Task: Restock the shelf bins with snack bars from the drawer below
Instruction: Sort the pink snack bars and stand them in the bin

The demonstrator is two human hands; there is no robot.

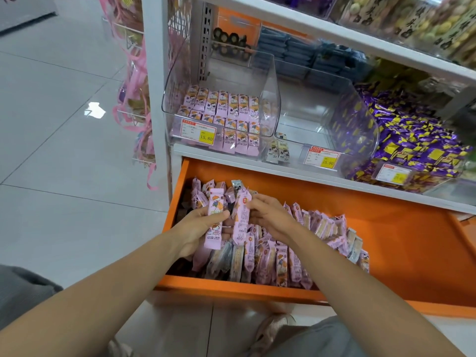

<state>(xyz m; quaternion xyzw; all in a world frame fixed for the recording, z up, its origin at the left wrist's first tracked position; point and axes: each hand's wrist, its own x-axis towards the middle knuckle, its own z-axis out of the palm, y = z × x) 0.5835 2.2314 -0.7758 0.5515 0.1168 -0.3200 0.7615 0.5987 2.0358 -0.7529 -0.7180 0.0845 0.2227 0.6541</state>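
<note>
Head view, upper shelf (pixel 334 29): we saw it cut off at the top edge, and the jars and packets on it were too blurred to name.
Price tag (pixel 198 131): we made out 15.80 on the yellow patch; the rest was unreadable.
Drawer (pixel 386 240): orange and pulled open below the shelf; the right forearm covered part of its front edge.
Snack bars (pixel 283 258): pink wrappers stood packed on edge in the drawer's left half; both hands covered the middle of the pile.
Left hand (pixel 198 228): it reached over the drawer's left part with its thumb curled across the front of an upright bar (pixel 215 220), gripping it; its fingers were hidden behind the wrapper.
Right hand (pixel 270 217): it was just beside the left, knuckles up, with its fingertips pinching the upper part of a second bar (pixel 242 217); we could not see the palm.
Left bin (pixel 219 73): clear, with rows of the same pink bars lying flat on its floor.
Middle bin (pixel 309 124): clear, with a few pale bars (pixel 279 150) at its front left corner.
Purple packets (pixel 412 140): heaped in the bin to the right, partly cut off.
</note>
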